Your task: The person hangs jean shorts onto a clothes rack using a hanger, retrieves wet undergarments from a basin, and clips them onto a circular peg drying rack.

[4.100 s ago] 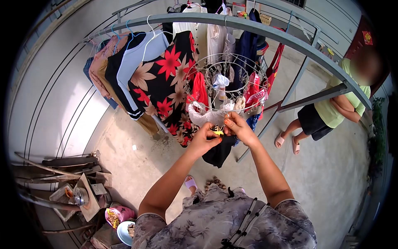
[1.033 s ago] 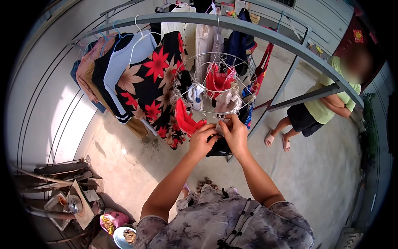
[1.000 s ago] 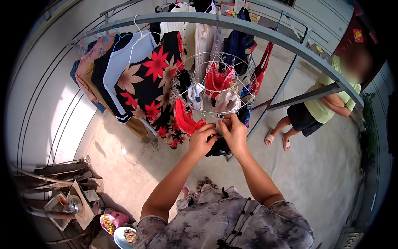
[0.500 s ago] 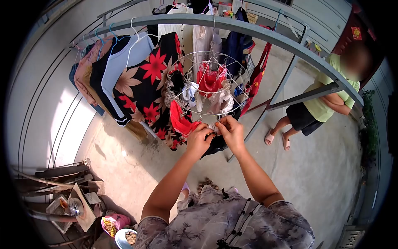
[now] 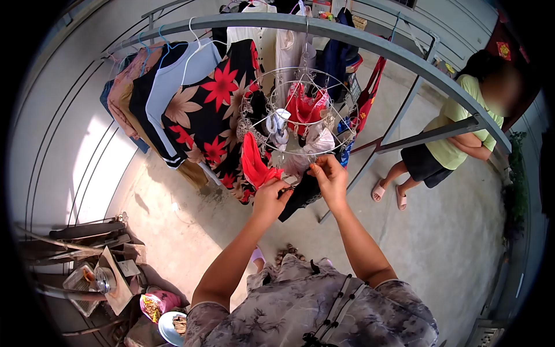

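Note:
A round wire clip hanger [image 5: 274, 146] hangs from the metal rail by a chain, with small laundry pegged around it. My right hand [image 5: 330, 178] pinches a small clip at its near rim. Just left of it and lower, my left hand [image 5: 270, 198] is closed with its fingertips on the edge of a black garment [image 5: 302, 198], which hangs between my hands. A red cloth [image 5: 254, 165] hangs right above my left hand. On the hanger are also a red patterned garment [image 5: 306, 107], a white sock-like piece [image 5: 278, 124] and a pale garment [image 5: 319, 140].
A grey metal rail [image 5: 358, 43] arches overhead, its brace [image 5: 399, 118] to the right. Left hang a black floral garment [image 5: 202, 110] and a light-blue top [image 5: 167, 87]. A person [image 5: 451, 127] stands at right with folded arms. Scrap wood [image 5: 87, 248] and a plate [image 5: 169, 328] lie lower left.
The hanger has turned and shifted slightly right. My hands have moved apart, the left one down and left, the right one a little right. The person's head has turned.

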The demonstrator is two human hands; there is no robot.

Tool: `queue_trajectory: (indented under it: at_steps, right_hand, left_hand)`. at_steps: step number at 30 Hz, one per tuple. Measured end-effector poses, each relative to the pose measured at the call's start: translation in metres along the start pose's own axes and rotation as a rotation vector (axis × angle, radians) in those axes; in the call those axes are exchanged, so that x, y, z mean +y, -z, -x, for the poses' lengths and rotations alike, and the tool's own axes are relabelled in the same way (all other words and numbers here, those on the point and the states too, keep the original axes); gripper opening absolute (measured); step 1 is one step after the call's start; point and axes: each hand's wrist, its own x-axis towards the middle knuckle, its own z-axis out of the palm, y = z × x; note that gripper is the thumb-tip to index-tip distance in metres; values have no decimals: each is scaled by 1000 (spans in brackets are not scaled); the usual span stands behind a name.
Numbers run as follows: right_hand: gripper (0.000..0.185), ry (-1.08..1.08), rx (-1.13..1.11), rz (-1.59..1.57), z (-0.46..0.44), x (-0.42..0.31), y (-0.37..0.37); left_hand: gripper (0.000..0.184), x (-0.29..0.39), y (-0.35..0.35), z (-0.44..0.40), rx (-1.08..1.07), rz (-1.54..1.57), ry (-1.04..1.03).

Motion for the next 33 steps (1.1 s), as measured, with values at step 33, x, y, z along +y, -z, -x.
queue_trajectory:
  at_steps: [33]
  right_hand:
    - [14, -314, -436, -347, 1, -36, 0]
  left_hand:
    - [10, 19, -2, -8, 282, 637, 140]
